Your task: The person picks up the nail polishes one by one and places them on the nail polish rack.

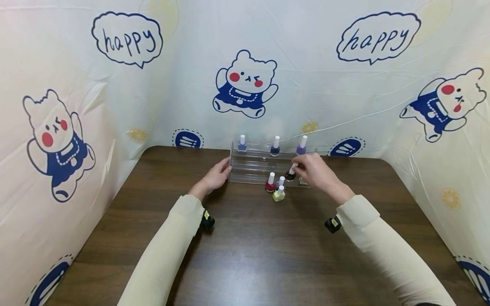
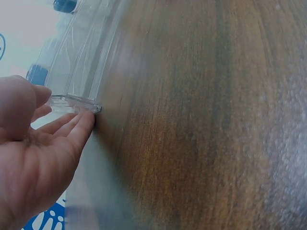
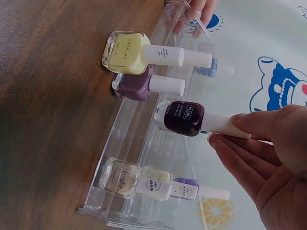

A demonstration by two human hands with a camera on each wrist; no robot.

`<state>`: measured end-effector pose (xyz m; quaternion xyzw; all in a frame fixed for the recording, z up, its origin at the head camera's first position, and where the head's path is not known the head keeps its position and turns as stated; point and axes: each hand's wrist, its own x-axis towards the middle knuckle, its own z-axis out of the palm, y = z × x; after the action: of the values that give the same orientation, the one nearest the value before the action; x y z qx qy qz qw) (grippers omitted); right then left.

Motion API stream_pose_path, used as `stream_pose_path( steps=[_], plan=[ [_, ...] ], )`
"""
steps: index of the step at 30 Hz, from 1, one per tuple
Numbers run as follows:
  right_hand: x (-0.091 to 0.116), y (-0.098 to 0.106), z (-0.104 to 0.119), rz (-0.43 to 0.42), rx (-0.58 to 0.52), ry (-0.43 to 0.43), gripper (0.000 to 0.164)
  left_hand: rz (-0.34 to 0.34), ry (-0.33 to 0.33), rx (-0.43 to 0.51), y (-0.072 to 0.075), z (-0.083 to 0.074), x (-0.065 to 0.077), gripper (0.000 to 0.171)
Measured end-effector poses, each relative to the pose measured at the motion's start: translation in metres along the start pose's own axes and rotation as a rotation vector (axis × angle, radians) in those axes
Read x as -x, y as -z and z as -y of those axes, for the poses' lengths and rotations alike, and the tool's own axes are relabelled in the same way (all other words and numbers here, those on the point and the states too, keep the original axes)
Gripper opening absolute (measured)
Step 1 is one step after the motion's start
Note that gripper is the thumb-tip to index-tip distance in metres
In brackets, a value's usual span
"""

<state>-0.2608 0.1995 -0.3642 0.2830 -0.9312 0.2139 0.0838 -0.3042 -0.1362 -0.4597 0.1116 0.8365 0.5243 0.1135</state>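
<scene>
My right hand (image 1: 317, 171) pinches the white cap of a dark plum nail polish bottle (image 3: 184, 117), held tilted in front of the clear stepped rack (image 1: 249, 165). The fingers of my left hand (image 1: 215, 175) touch the rack's left end panel. On the table, close to the rack's front, stand a red nail polish (image 1: 270, 185), a mauve nail polish (image 3: 135, 85) and a pale yellow nail polish (image 1: 278, 196). At the rack's right end, the right wrist view shows a beige nail polish (image 3: 119, 178), a cream nail polish (image 3: 156, 178) and a purple nail polish (image 3: 186, 188) on rising steps.
Along the rack's top step are a light blue nail polish (image 1: 242, 145) on the left and a dark blue nail polish (image 1: 274, 149) at the middle. Behind the brown wooden table (image 1: 245, 246) hangs a printed curtain (image 1: 183, 85), which also runs along both sides.
</scene>
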Motion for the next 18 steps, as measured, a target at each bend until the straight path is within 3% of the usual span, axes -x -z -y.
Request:
stream_pose_path(
  steps=[8, 18],
  plan=[
    [-0.004, 0.001, -0.001, 0.004, -0.003, -0.026, 0.016, -0.010, 0.020, -0.035, 0.001, -0.001, 0.001, 0.054],
    [-0.014, -0.001, -0.003, -0.006, 0.010, -0.024, 0.013, -0.009, 0.032, -0.014, 0.000, 0.002, -0.002, 0.053]
  ],
)
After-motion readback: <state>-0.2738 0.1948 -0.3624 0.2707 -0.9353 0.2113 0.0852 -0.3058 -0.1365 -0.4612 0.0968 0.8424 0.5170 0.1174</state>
